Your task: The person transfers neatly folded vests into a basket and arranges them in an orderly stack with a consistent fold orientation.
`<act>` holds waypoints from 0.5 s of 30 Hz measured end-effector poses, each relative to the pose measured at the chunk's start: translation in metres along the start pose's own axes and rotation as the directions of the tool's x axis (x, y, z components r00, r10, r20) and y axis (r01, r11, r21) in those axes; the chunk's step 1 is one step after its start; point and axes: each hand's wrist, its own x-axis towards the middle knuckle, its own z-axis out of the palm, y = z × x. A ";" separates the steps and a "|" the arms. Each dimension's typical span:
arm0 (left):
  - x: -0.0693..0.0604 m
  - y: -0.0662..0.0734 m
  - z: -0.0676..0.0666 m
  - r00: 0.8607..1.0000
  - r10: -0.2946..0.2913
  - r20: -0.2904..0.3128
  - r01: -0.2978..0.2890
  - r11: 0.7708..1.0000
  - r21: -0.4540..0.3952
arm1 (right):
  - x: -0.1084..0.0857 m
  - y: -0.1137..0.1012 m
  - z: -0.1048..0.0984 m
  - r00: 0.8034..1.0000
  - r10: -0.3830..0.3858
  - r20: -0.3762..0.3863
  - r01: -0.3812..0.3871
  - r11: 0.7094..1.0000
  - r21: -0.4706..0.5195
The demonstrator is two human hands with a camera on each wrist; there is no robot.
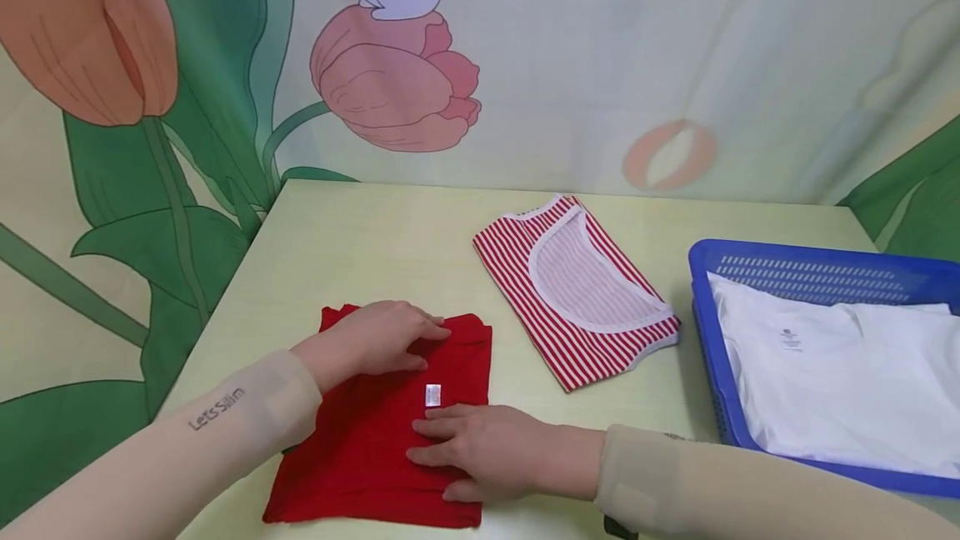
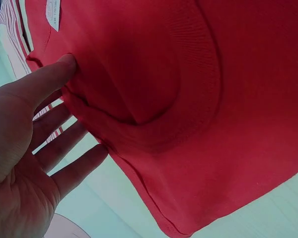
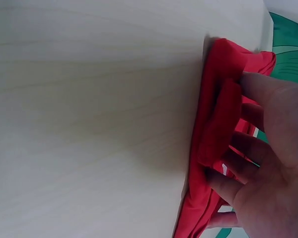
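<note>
A folded red shirt (image 1: 360,448) lies on the table in front of me, a small white label (image 1: 432,395) showing on its upper face. My left hand (image 1: 382,338) rests on the shirt's far part; in the left wrist view its thumb and fingertips touch the fabric beside the round ribbed neckline (image 2: 198,99). Across the shirt's right side my right hand (image 1: 487,450) lies with its fingers spread and extended, just below the label. In the right wrist view its fingertips meet a raised fold (image 3: 221,124) near the shirt's edge.
A folded red-and-white striped garment (image 1: 517,273) with white trim lies beyond the red shirt, to the right. At the far right a blue basket (image 1: 712,373) holds white clothing (image 1: 832,382). A cloth with printed flowers (image 1: 555,65) hangs behind the table (image 1: 375,240).
</note>
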 end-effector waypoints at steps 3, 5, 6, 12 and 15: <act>-0.001 -0.001 0.001 1.000 -0.008 -0.004 0.008 1.000 -0.003 | 0.000 0.000 -0.002 1.000 0.006 0.009 -0.006 1.000 -0.005; -0.001 -0.002 0.002 1.000 -0.015 -0.007 0.015 1.000 -0.004 | -0.001 0.001 -0.003 1.000 0.011 0.021 -0.011 1.000 0.002; -0.002 -0.002 0.002 1.000 -0.019 -0.008 0.019 1.000 -0.007 | -0.001 0.001 -0.004 1.000 0.013 0.029 -0.013 1.000 0.008; -0.006 -0.003 0.006 0.998 -0.044 -0.034 0.043 0.999 -0.024 | -0.005 0.006 -0.008 0.998 0.036 0.061 -0.038 0.999 0.036; -0.009 -0.005 0.009 0.997 -0.062 -0.054 0.061 0.998 -0.020 | -0.007 0.010 -0.009 0.997 0.037 0.064 -0.039 0.999 0.030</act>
